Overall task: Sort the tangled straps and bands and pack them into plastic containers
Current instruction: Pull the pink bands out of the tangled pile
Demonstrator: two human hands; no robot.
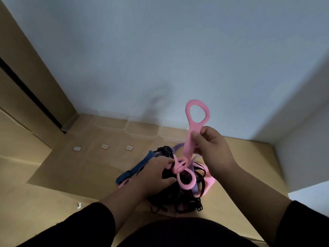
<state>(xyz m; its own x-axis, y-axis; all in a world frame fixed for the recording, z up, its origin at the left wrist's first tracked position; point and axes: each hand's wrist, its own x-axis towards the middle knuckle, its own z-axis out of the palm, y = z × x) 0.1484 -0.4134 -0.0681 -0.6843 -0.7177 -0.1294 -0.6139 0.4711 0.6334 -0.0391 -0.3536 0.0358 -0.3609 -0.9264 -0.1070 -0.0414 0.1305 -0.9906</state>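
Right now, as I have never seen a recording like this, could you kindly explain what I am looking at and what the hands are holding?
There is no machine here: a person wears one wide-angle camera on the head, looking down at their own two hands. The right hand pinches a pink looped band and holds it up, its ring-shaped end topmost. The left hand rests on a tangled pile of straps and grips a lower part of the pink band. The pile holds black, purple, pink and blue straps, including a blue strap at its left. All lies on a brown surface. Clear plastic containers stand farther back by the wall, and small labels lie before them.
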